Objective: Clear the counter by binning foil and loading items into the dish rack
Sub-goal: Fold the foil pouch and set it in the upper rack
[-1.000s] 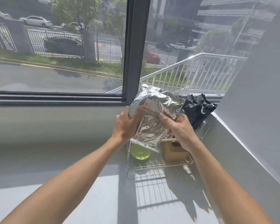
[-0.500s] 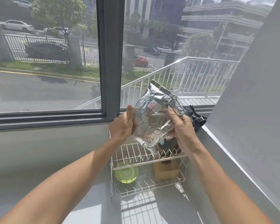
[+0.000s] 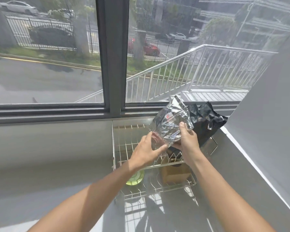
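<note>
A crumpled sheet of silver foil (image 3: 170, 124) is held in the air above the two-tier wire dish rack (image 3: 124, 141). My left hand (image 3: 147, 151) grips its lower left edge. My right hand (image 3: 187, 141) grips its right side with the thumb on top. Just beyond the foil to the right stands a bin lined with a black bag (image 3: 206, 121). On the rack's lower tier sit a green plate (image 3: 136, 178) and a wooden box (image 3: 174, 173), both partly hidden by my arms.
The rack stands on a grey counter (image 3: 49, 156) in the corner between the window ledge (image 3: 49, 111) and a white wall (image 3: 266, 123) on the right. Sunlight throws rack shadows on the counter near me.
The foil and both hands have moved lower and to the right, closer to the black bag. My view has tilted down, so more of the rack and counter shows.
</note>
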